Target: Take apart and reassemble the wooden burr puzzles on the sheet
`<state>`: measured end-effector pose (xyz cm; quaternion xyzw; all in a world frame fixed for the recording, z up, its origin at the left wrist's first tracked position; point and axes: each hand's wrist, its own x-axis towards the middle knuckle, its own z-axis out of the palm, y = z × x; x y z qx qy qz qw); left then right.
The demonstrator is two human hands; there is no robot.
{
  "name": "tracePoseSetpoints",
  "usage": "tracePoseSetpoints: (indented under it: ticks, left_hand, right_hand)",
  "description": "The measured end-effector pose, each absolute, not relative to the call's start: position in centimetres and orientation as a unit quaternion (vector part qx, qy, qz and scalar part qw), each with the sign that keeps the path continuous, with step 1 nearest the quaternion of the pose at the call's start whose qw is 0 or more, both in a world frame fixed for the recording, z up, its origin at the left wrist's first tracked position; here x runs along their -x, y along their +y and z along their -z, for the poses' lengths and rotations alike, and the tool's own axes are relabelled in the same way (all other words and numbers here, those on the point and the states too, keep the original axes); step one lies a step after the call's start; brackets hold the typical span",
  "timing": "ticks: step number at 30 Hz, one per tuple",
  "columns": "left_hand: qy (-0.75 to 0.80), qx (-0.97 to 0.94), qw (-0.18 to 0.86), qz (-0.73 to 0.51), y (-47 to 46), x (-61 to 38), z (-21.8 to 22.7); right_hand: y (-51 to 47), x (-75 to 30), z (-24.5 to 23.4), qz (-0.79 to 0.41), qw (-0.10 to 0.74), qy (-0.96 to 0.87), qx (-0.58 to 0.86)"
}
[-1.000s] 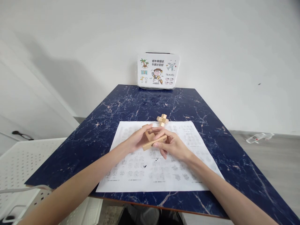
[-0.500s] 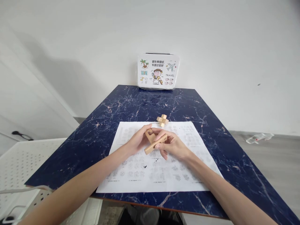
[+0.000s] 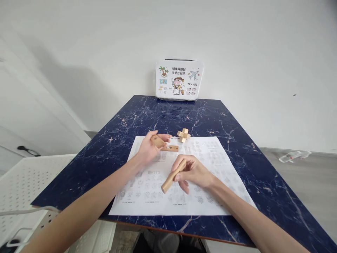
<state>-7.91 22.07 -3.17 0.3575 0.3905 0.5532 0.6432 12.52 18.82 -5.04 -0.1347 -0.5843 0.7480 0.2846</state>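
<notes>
My right hand [image 3: 193, 171] is closed on a notched wooden puzzle stick [image 3: 168, 182], pinched between thumb and fingers, its lower end tilted toward me above the printed sheet [image 3: 155, 175]. Further left, my left hand [image 3: 147, 149] grips a wooden puzzle piece [image 3: 157, 141] between thumb and fingers. Just by its fingertips is another notched wooden piece [image 3: 173, 148]; I cannot tell whether it lies on the paper or touches the fingers. An assembled wooden burr puzzle [image 3: 184, 135] sits at the sheet's far edge.
The paper lies on a dark blue marbled table [image 3: 126, 119]. At the back, a white cartoon-printed case [image 3: 179, 80] leans against the wall. A white perforated shelf [image 3: 23, 182] with a cable is at the left; clear plastic packaging [image 3: 289, 156] lies on the floor at right.
My hands have moved apart, and the wooden pieces that were together between them are separated. The right hand came nearer with its stick; the left went up and left.
</notes>
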Motion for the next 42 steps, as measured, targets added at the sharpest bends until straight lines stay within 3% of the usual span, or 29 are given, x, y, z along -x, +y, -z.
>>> tracePoseSetpoints:
  ticks: [8,19,25,28,34,42]
  left_hand:
    - [0.541,-0.550,0.373,-0.515,21.4,7.7,3.2]
    - [0.577,-0.636,0.201,-0.471,21.9,8.2,4.9]
    - [0.615,-0.635,0.128,-0.451,22.3,8.5,6.2]
    - [0.610,-0.655,0.092,-0.436,22.1,8.1,6.2]
    - [0.573,-0.702,0.057,-0.420,21.6,7.8,5.9]
    - [0.543,-0.727,0.088,-0.412,21.3,7.6,5.3]
  right_hand:
    - [20.3,-12.4,5.0,-0.592,0.468,-0.545,0.365]
    - [20.3,-12.1,6.9,-0.415,0.440,-0.684,0.409]
    - [21.1,-12.8,7.1,-0.212,0.502,-0.721,0.428]
    - [21.8,-13.3,7.5,-0.155,0.487,-0.735,0.445]
    - [23.1,-13.7,9.0,-0.147,0.428,-0.785,0.424]
    - [22.7,-13.6,7.7,-0.190,0.479,-0.756,0.403]
